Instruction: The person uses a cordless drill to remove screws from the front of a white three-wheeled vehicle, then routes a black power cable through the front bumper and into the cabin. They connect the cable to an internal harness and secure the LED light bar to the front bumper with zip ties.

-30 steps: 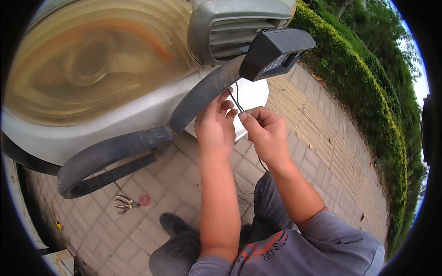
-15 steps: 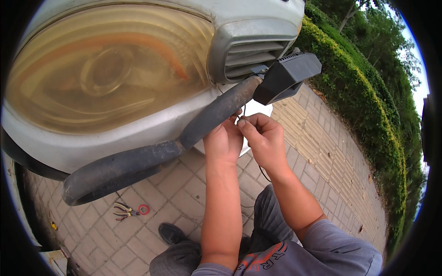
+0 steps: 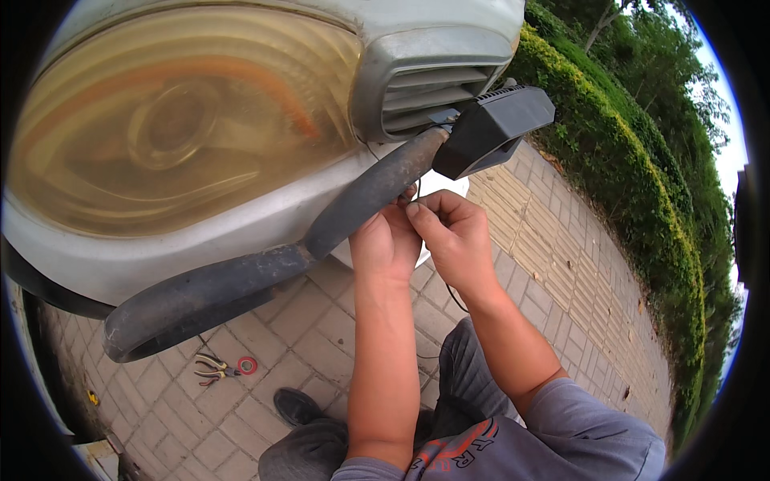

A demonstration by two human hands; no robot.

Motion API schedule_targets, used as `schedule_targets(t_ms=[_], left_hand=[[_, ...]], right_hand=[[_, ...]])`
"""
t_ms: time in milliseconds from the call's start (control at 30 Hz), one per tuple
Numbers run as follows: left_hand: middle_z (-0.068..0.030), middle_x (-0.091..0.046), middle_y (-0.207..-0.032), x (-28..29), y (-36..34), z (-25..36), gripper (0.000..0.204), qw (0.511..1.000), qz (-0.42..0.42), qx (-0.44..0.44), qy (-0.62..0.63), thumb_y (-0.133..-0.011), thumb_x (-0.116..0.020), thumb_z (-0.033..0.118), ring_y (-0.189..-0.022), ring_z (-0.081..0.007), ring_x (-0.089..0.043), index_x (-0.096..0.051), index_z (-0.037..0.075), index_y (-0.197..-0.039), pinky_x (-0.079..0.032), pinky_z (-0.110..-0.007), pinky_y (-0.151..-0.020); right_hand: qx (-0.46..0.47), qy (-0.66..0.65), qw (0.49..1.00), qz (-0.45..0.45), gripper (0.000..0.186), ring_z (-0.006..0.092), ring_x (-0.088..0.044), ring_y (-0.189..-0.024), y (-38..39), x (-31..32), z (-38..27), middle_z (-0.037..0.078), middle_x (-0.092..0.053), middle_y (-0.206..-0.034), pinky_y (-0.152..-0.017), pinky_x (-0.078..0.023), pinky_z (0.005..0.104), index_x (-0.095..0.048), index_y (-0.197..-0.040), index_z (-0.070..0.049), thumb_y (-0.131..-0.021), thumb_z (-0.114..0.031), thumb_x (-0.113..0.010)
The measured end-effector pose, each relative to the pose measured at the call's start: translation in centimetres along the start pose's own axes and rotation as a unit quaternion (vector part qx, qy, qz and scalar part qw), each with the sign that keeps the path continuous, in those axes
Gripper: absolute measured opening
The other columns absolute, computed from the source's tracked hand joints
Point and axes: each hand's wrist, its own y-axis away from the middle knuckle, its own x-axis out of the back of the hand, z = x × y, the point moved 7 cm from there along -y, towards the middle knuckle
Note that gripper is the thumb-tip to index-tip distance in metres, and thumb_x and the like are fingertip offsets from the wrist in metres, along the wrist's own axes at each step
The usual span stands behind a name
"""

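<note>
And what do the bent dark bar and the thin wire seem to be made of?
The bent bar looks like painted metal or hard plastic, matte and scuffed with brownish marks. The wire seems plastic-sheathed, dark, curving loosely below the right hand.

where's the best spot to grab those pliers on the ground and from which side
Probably by the handles, from above and the person's left: the pliers appear to lie flat on the paving, handles splayed leftward, while the other end points right, close to the red ring.
</note>
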Motion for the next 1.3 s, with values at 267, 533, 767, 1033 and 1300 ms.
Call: schedule_targets(t_ms=[267,533,767,1033,1300], left_hand=[[-0.0066,-0.061,-0.085,-0.4,-0.2,0.0,0.016,1.000,-0.025,-0.005,-0.002,-0.095,-0.058,0.017,-0.080,-0.0181,-0.054,-0.062,0.001,-0.099,-0.048,-0.030,-0.075],[-0.0067,-0.063,-0.091,-0.6,-0.2,-0.1,0.019,0.997,-0.072,0.019,0.022,-0.095,-0.057,0.018,-0.086,-0.0186,-0.055,-0.063,0.002,-0.103,-0.048,-0.031,-0.078],[-0.0060,-0.063,-0.092,-0.7,-0.2,-0.1,0.018,0.998,-0.066,0.009,0.006,-0.095,-0.058,0.018,-0.087,-0.0185,-0.055,-0.063,0.003,-0.104,-0.049,-0.031,-0.079],[-0.0048,-0.059,-0.088,-0.6,0.1,0.1,0.012,0.999,-0.015,-0.026,-0.036,-0.095,-0.059,0.015,-0.084,-0.0182,-0.054,-0.062,0.004,-0.099,-0.048,-0.031,-0.078],[-0.0047,-0.060,-0.089,-0.8,0.2,0.3,0.013,0.999,-0.019,-0.028,-0.033,-0.094,-0.060,0.016,-0.084,-0.0182,-0.054,-0.062,0.004,-0.099,-0.048,-0.031,-0.077]], right_hand=[[0.010,0.010,1.000,0.004,0.014,0.0065,-0.058,-0.070,0.2,-0.1,-0.5,0.006,-0.067,-0.076,-0.061,-0.046,0.0223,-0.064,-0.088,0.007,-0.090,-0.007,-0.063],[0.024,0.031,0.999,0.008,0.013,0.0066,-0.058,-0.069,0.2,-0.1,-0.6,0.006,-0.067,-0.075,-0.060,-0.047,0.0225,-0.064,-0.088,0.007,-0.089,-0.007,-0.064],[0.050,0.055,0.997,0.025,0.015,0.0074,-0.058,-0.068,-0.7,0.4,-0.6,0.008,-0.068,-0.077,-0.060,-0.047,0.0234,-0.066,-0.089,0.008,-0.088,-0.007,-0.065],[-0.008,0.032,0.999,0.011,0.018,0.0062,-0.054,-0.066,-0.8,0.5,-0.1,0.005,-0.065,-0.072,-0.058,-0.044,0.0232,-0.067,-0.084,0.007,-0.089,-0.010,-0.065],[-0.086,-0.084,0.992,-0.034,0.021,0.0052,-0.051,-0.065,-0.9,0.1,1.1,0.001,-0.062,-0.071,-0.057,-0.041,0.0225,-0.066,-0.081,0.005,-0.091,-0.013,-0.063]])
